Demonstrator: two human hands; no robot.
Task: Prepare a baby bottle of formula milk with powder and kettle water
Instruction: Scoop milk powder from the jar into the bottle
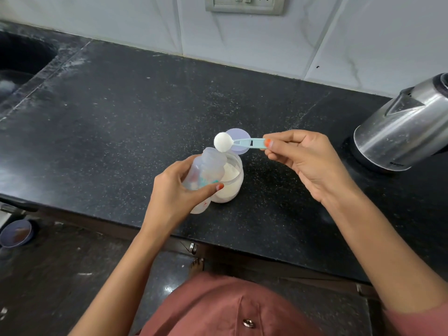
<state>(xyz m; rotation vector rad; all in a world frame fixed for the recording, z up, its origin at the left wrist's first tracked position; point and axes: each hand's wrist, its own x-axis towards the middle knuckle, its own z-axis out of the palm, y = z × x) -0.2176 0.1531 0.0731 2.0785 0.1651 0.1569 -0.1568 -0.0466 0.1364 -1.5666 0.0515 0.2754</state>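
My left hand (173,192) grips a clear baby bottle (206,170), tilted with its open neck pointing up and to the right. My right hand (305,161) pinches the handle of a light blue scoop (249,143). The scoop's bowl is heaped with white powder (223,141) and hovers just above the bottle's mouth. Behind the bottle, an open clear jar (230,184) of white powder stands on the black counter (121,122). A pale purple lid (238,135) lies flat just beyond the jar. A steel kettle (402,132) sits on its base at the right.
A dark sink (17,59) is set into the counter at the far left. A wall socket (244,4) is on the tiled wall behind. A small purple bowl (15,232) sits on the floor at lower left.
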